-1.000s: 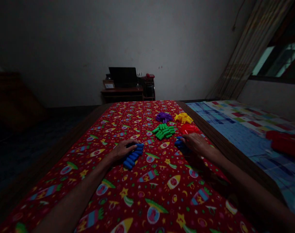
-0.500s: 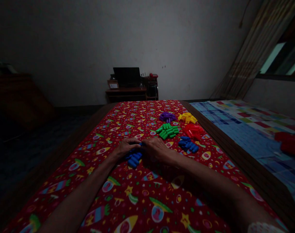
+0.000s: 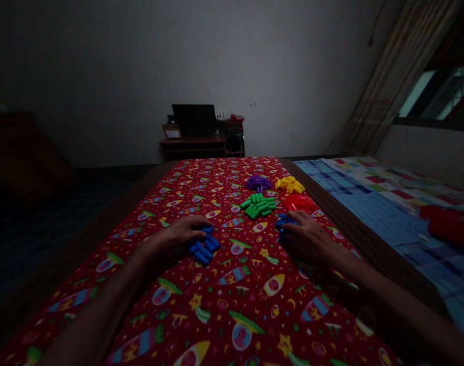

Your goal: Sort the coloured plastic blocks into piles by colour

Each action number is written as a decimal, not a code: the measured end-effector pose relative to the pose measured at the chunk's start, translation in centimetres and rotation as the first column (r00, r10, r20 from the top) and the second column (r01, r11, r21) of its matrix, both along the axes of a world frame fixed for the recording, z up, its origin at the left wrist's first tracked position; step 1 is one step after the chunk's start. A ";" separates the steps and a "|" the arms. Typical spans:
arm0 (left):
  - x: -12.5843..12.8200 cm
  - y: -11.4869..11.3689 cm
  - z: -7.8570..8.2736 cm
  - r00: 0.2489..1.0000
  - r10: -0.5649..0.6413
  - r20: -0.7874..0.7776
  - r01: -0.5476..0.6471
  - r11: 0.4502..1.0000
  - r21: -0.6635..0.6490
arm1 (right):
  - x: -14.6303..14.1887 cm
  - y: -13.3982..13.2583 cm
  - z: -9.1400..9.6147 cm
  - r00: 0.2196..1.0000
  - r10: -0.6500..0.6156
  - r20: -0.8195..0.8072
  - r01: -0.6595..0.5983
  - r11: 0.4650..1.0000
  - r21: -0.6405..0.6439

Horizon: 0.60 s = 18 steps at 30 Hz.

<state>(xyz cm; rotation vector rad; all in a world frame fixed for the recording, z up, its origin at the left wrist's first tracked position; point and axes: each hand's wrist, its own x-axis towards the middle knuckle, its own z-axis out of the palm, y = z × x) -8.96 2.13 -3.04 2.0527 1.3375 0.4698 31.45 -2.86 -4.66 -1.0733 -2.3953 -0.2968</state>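
A loose pile of short blue cylinders (image 3: pixel 203 255) lies left of the middle on the red patterned cloth (image 3: pixel 250 284). My left hand (image 3: pixel 182 231) is at its far left side, thumb and forefinger curled about one blue cylinder (image 3: pixel 207 230). Further right, my right hand (image 3: pixel 307 235) reaches over a second blue pile (image 3: pixel 285 219). Its fingers bend round a blue piece among the others, partly hidden by the hand. Just beyond lie a red pile (image 3: pixel 297 202) and a green pile of cylinders (image 3: pixel 258 206).
Purple pieces (image 3: pixel 258 183) and yellow pieces (image 3: pixel 290 184) lie farther back on the cloth. A bed with a blue checked sheet (image 3: pixel 342 203) adjoins on the right. Against the wall stands a desk (image 3: pixel 193 145) bearing a dark monitor (image 3: pixel 194 120).
My hands were together over the left blue pile. The right one has moved away to the right blue pile, while the left stays beside the left pile. The view has shifted slightly.
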 end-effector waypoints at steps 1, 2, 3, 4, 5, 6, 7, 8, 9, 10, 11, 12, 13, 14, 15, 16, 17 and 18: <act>0.1 0.0 -0.1 1.000 0.008 -0.002 -0.008 1.000 0.027 | 0.0 0.0 0.0 1.000 -0.014 -0.010 0.015 1.000 0.006; 0.3 0.0 -0.1 1.000 0.022 0.001 -0.022 0.998 0.051 | -0.1 0.1 0.1 0.999 -0.021 -0.029 0.022 1.000 0.014; 0.6 0.0 0.0 0.999 0.044 0.011 -0.044 0.997 0.070 | -0.4 0.0 0.3 0.998 -0.016 -0.056 0.017 1.000 0.022; 0.9 -0.1 0.3 0.997 0.069 0.028 -0.071 0.994 0.085 | -0.8 0.0 0.5 0.996 0.004 -0.090 -0.001 1.000 0.029; 1.3 -0.2 0.6 0.994 0.097 0.057 -0.102 0.990 0.095 | -1.3 -0.1 0.7 0.991 0.039 -0.126 -0.035 0.999 0.035; 1.9 -0.5 1.0 0.988 0.120 0.101 -0.130 0.987 0.099 | -2.0 -0.3 1.0 0.983 0.084 -0.160 -0.080 0.996 0.033; 2.6 -0.8 1.4 0.979 0.132 0.156 -0.147 0.985 0.093 | -2.8 -0.5 1.2 0.973 0.132 -0.190 -0.129 0.991 0.024; 3.4 -1.2 1.9 0.967 0.131 0.219 -0.152 0.985 0.079 | -3.7 -0.7 1.3 0.961 0.171 -0.218 -0.173 0.985 0.013; 4.4 -1.7 2.2 0.951 0.121 0.285 -0.144 0.988 0.062 | -4.7 -0.9 1.4 0.951 0.198 -0.239 -0.204 0.979 0.001; 5.4 -2.2 2.4 0.935 0.100 0.341 -0.121 0.992 0.039 | -5.7 -1.1 1.3 0.944 0.215 -0.251 -0.225 0.974 -0.011; 6.4 -2.7 2.4 0.919 0.077 0.387 -0.090 0.996 0.017 | -6.7 -1.3 1.2 0.940 0.225 -0.255 -0.239 0.971 -0.024; 7.3 -3.1 2.3 0.906 0.052 0.420 -0.055 0.998 -0.004 | -7.6 -1.3 1.1 0.938 0.238 -0.252 -0.254 0.967 -0.035; 8.2 -3.5 2.0 0.896 0.029 0.443 -0.024 1.000 -0.018 | -8.4 -1.3 0.8 0.936 0.254 -0.243 -0.272 0.961 -0.042; 8.9 -3.8 1.7 0.890 0.014 0.457 -0.004 1.000 -0.023 | -8.9 -1.3 0.6 0.936 0.270 -0.224 -0.288 0.956 -0.051; 9.4 -4.0 1.3 0.889 0.004 0.458 0.009 1.000 -0.027 | -9.3 -1.2 0.4 0.939 0.283 -0.197 -0.300 0.952 -0.061; 9.6 -4.1 1.0 0.893 -0.002 0.451 0.019 0.999 -0.033 | -9.5 -1.2 0.2 0.942 0.288 -0.170 -0.303 0.951 -0.066; 9.7 -4.1 0.7 0.899 -0.008 0.438 0.031 0.998 -0.046 | -9.4 -1.0 0.1 0.949 0.283 -0.143 -0.294 0.953 -0.068; 9.6 -4.1 0.7 0.908 -0.018 0.419 0.050 0.997 -0.065 | -9.1 -0.9 0.1 0.956 0.268 -0.116 -0.277 0.958 -0.070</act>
